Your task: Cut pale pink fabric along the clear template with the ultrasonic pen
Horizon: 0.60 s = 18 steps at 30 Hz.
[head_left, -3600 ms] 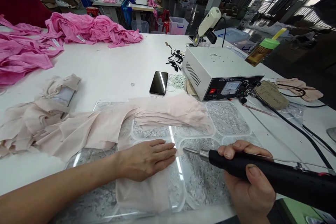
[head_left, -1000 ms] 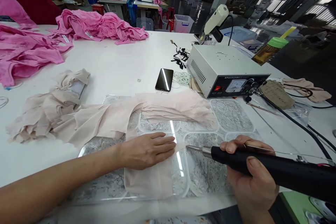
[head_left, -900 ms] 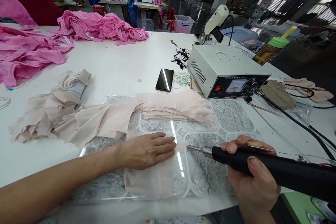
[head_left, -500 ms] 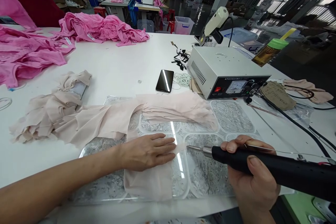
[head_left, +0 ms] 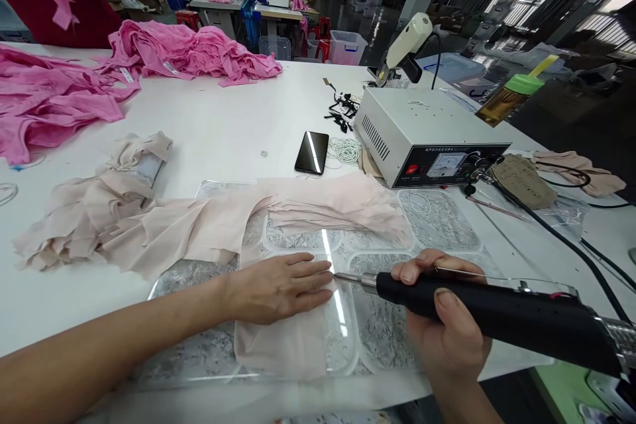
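Observation:
My left hand lies flat on a thin beige fabric piece, its fingers stretched to the right. Wrapped in the fingers of my right hand is a black corded handpiece with a slim metal tip. That tip is right beside the left fingertips; whether it touches cloth or skin, I cannot tell. Under the fabric is a clear plastic sheet over a grey marble-patterned mat. Just beyond my left hand, a stack of beige strips lies across the mat and joins a crumpled beige heap.
A grey power box with a dial stands at the back right, a cable running from its front. A phone lies mid-table. Pink garments fill the far left, near a co-worker in dark red. A green-lidded cup stands far right.
My right hand has moved left with the handpiece, bringing its tip up to the left fingertips. My left hand has stayed in place. The co-worker's pink cloth has shifted at the far left.

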Motion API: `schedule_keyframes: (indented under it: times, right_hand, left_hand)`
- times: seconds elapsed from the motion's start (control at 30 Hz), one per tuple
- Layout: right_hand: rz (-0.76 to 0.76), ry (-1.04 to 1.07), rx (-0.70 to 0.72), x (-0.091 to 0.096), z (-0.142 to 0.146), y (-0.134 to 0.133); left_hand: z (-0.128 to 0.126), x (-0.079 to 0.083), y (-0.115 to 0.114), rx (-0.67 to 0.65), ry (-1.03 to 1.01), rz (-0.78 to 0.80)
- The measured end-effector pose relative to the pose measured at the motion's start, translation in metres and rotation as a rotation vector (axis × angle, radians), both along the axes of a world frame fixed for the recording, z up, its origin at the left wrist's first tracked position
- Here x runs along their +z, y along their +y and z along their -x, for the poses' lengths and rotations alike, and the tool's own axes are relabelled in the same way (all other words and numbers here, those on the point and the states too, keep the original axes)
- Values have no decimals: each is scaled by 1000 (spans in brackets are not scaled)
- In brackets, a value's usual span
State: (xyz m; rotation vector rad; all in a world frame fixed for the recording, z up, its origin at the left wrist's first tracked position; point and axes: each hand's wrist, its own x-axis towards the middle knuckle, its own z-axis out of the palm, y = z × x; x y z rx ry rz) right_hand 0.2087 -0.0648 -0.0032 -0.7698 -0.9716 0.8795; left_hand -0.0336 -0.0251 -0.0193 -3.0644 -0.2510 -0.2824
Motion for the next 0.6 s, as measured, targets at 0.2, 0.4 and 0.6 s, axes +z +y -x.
schedule_keyframes:
  times: [0.2, 0.4, 0.6]
  right_hand:
    - [9, -4, 8, -1, 0, -1]
    - [-6, -42, 17, 1, 1, -1]
    - [5, -1, 22, 3, -4, 0]
  left_hand:
    - [-1, -1, 1, -1, -1, 4]
    - [1, -1, 0, -7, -10, 10]
    - [0, 1, 0, 4, 2, 27]
